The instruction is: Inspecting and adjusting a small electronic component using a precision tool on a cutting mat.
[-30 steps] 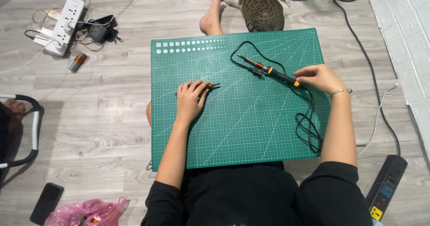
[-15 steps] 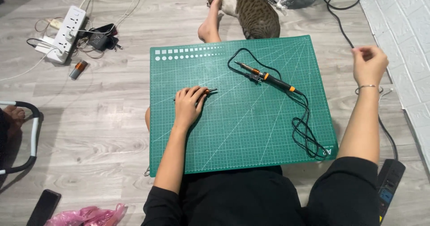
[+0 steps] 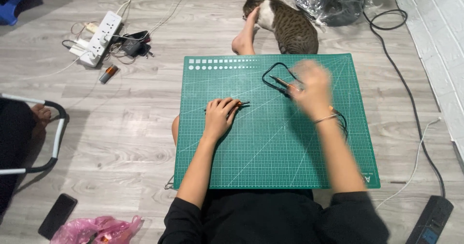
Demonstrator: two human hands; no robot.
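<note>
A green cutting mat [image 3: 270, 147] lies on the wood floor in front of me. My left hand [image 3: 218, 120] rests on its left half, fingers curled down on a thin wire piece with an orange end [image 3: 240, 104]. My right hand [image 3: 309, 87] is motion-blurred over the far middle of the mat. It is above a soldering iron [image 3: 281, 82] with an orange and black handle, whose black cord [image 3: 270, 69] loops on the mat. The blur hides whether the fingers grip the iron.
A tabby cat [image 3: 287, 25] lies beyond the mat by my bare foot [image 3: 243, 37]. A white power strip [image 3: 100, 45], adapters and a small cylinder [image 3: 108, 74] sit far left. A phone [image 3: 57, 216], a pink bag [image 3: 96, 227] and a black power strip [image 3: 429, 221] are near me.
My right hand let go of the iron, swung out right past the mat's edge, and has now come back over the iron. The left hand has stayed put.
</note>
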